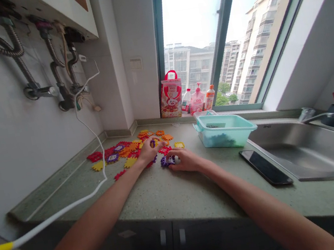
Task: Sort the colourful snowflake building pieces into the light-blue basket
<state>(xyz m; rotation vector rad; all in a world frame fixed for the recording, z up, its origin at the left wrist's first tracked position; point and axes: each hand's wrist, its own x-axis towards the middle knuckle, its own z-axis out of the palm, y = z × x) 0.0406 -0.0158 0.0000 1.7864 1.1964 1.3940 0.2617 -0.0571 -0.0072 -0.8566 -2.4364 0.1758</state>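
Foam-like tiles with toothed edges, in red, orange, yellow and purple, lie in a loose heap; a yellow tile is among them. My left hand is over the heap's right side, its fingers curled round a small purple toothed tile, partly hidden by the fingers. To the right and nearer me, my right hand grips a purple toothed tile with pale markings, low over the counter. Its thumb and fingers close on the tile's right side. Behind the right hand lies a yellow-edged tile.
A mint-green plastic tub stands right of my right hand. Further right are a black phone and a steel sink. A white cable crosses the counter's left. Bottles and a red bag stand by the window.
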